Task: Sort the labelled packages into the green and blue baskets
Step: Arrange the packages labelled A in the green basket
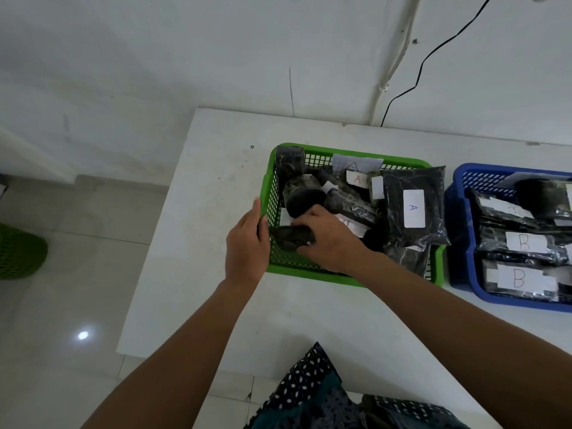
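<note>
Gripping a dark package inside the green basket, the right hand curls round it. The left hand rests flat-fingered against the basket's left wall.

Two baskets are set side by side on the table, toward its far edge by the wall: the left basket and, just beside it to the right, the right basket, cut off by the frame edge. Packages marked A are piled in the left basket, one propped against its right wall. Packages marked B are stacked in the right basket. The left hand is held against the left basket's left wall; the right hand is inside it, on a small package at the near-left corner.
</note>
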Tool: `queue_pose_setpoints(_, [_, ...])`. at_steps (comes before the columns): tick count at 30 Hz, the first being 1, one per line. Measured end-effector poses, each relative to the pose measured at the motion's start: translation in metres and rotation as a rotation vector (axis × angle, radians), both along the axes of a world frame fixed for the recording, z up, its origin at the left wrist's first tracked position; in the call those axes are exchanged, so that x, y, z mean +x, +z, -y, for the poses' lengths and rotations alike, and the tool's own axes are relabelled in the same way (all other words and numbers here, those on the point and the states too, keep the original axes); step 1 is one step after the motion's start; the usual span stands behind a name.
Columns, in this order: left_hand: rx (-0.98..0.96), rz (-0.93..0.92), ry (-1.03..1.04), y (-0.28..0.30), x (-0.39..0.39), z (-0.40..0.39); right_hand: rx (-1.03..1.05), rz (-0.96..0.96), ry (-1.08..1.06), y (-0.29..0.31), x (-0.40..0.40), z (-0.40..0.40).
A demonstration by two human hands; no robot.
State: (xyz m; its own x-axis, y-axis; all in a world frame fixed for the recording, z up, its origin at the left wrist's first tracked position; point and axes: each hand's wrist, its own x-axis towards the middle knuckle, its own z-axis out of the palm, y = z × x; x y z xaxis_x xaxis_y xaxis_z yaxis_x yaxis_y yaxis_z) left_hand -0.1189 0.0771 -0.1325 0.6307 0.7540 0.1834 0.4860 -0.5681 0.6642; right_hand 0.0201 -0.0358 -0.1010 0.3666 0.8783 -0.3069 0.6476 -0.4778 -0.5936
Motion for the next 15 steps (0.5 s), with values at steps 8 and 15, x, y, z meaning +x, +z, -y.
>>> queue_pose_setpoints(8, [-0.001,0.03,0.013,0.001,-0.001,0.002,-0.154,-0.018,0.039,0.003,-0.001,0.01])
queue_pose_setpoints(15, [0.026,0.047,-0.006,0.001,-0.001,0.001,-0.431,-0.103,-0.279,-0.001,-0.011,-0.025])
